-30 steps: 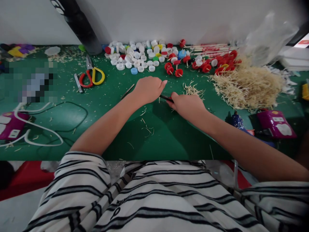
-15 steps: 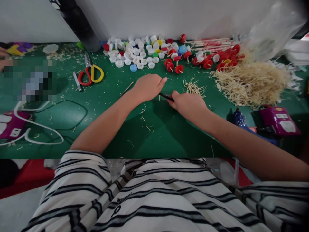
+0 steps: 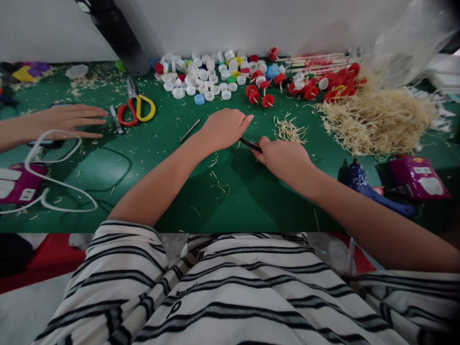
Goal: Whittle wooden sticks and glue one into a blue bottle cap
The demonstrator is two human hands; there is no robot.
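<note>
Over the middle of the green desk (image 3: 251,211), a slim black stick-like tool (image 3: 250,144) is being held in the right hand (image 3: 287,160), its shaft clasped by the fingers near one end. The other end is met by the left hand (image 3: 224,128), whose fingers are mostly hidden underneath; whether they are closed on anything cannot be told.

Just beyond the right hand, a small loose heap of pale curly fibres (image 3: 290,130) is seen, and farther right a large tangled mound of straw-coloured fibres (image 3: 381,122) is spread. Beside the left wrist, a thin metal rod (image 3: 189,130) is laid on the desk.

Along the back, white and coloured plastic bottle caps (image 3: 203,76) are scattered, with red caps pierced by pale sticks (image 3: 268,100) to their right. On the left, scissors with red and yellow handles (image 3: 137,109) are set down, their blades slightly parted, and a co-worker's outstretched hand (image 3: 81,120) is held palm down near them. At the right, a blue glue gun (image 3: 377,191) is placed beside a glossy purple box (image 3: 419,178).
</note>
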